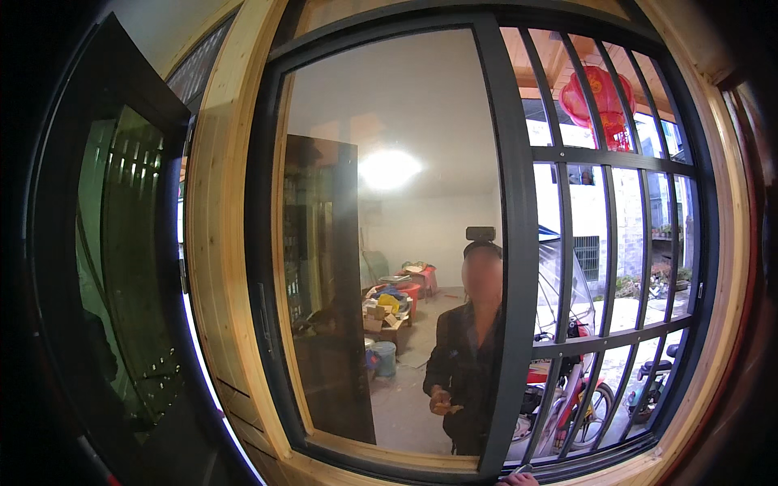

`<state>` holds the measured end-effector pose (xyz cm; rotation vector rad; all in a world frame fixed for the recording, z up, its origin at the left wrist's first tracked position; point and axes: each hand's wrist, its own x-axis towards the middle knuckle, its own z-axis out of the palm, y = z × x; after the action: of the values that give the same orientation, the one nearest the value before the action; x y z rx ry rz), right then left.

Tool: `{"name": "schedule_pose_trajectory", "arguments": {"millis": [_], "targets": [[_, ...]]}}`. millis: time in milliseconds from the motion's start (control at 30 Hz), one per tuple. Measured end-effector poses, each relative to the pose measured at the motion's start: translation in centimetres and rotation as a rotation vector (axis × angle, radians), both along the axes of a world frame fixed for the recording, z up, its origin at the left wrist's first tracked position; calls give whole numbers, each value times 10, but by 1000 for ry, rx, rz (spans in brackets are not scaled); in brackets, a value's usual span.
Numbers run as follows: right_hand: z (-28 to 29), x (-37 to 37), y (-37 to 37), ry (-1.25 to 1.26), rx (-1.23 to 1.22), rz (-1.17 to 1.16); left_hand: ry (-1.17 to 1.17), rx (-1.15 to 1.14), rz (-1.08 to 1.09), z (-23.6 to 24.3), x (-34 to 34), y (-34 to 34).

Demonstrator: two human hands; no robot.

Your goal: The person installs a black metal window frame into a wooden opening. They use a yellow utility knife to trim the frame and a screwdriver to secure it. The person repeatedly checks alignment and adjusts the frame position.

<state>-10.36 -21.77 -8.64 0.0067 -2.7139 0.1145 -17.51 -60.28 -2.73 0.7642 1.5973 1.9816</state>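
Note:
At the bottom edge, right of centre, the fingertips of my right hand (519,479) are closed around something small and silvery that I cannot make out, by the lower rail of the dark-framed sliding window (506,243). The glass (405,97) mirrors a person (474,340) with a camera on the head and dark clothes, one hand around a small pale object at waist height. My left hand is not directly in view.
Right of the glass are vertical bars (604,251), with a red lantern (592,93), motorbikes (571,413) and a yard beyond. A dark open door (69,267) stands left beside a wooden frame (227,243). The glass also mirrors a lamp and cluttered room.

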Motion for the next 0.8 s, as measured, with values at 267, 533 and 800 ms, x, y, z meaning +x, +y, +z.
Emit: {"name": "schedule_pose_trajectory", "arguments": {"millis": [267,533,800], "targets": [[-3,-6,30,92,172,275,99,-100,93,25,2,16],[60,9,-2,286,-224,296,-234,-106,203,30,6,34],[156,-10,-44,604,-1080,53,30,-11,279,-24,-39,49]]}}
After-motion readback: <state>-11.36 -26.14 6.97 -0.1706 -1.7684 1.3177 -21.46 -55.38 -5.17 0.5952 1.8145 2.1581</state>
